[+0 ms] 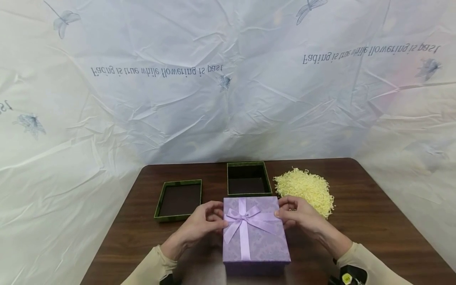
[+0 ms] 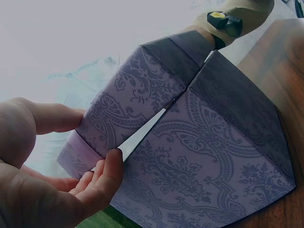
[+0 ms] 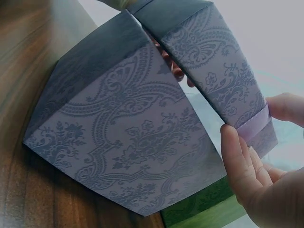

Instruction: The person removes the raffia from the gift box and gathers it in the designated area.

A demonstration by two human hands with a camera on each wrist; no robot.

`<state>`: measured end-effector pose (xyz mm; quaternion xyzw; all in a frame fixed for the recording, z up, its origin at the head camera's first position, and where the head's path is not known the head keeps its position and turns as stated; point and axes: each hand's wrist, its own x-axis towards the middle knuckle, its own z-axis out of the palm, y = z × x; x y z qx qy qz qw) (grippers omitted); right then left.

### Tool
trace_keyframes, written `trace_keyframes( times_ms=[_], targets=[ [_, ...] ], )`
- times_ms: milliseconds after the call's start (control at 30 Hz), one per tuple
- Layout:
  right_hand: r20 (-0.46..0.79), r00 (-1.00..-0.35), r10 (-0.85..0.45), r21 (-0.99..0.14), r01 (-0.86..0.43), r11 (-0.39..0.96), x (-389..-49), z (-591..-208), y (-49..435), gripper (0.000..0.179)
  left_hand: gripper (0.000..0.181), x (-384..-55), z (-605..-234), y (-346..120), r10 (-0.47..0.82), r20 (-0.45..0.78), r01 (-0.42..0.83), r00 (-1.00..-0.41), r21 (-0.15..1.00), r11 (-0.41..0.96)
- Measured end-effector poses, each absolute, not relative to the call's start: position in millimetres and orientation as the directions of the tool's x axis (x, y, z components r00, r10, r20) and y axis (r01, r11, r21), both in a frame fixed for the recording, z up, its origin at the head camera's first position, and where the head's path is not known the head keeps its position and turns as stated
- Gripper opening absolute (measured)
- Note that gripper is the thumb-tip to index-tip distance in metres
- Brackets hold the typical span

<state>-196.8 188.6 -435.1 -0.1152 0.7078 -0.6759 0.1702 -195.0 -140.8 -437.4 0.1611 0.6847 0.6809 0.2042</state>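
Observation:
A purple patterned gift-box lid (image 1: 263, 243) with a lilac ribbon bow (image 1: 244, 217) is at the front middle of the table. My left hand (image 1: 203, 222) pinches its left side, thumb on top and fingers beneath the rim. On the opposite side my right hand (image 1: 297, 213) grips the lid the same way. Below it stands the matching box base (image 2: 190, 147). Both wrist views show the lid tilted: a wedge-shaped gap opens at the far end, while the near edge meets or nearly meets the base (image 3: 114, 137). The inside of the base is hidden.
Behind the gift box stands an open dark box with a green rim (image 1: 249, 194). A shallow green-rimmed lid (image 1: 173, 218) lies inside up on the left. Pale yellow shredded paper (image 1: 306, 192) is heaped at the right. A printed white sheet (image 1: 228, 118) hangs around the wooden table (image 1: 132, 241).

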Motion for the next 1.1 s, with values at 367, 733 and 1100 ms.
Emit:
trace_keyframes(
  times_ms=[367,733,1100],
  targets=[
    [-0.044,-0.932,-0.359,-0.998,0.023,0.063,-198,-425,187,0.052,0.067,-196,-433,-141,0.470,-0.003,-0.004,-0.882,1.000,0.000],
    [0.080,-0.934,-0.349,-0.988,-0.122,0.099,-194,-410,187,0.052,0.071,-194,-423,-142,0.430,0.093,0.118,-0.898,0.993,0.031],
    [0.246,-0.922,-0.299,-0.922,-0.318,0.221,-199,-404,189,0.046,0.071,-199,-415,-142,0.411,0.188,0.240,-0.892,0.967,0.080]
  ],
)
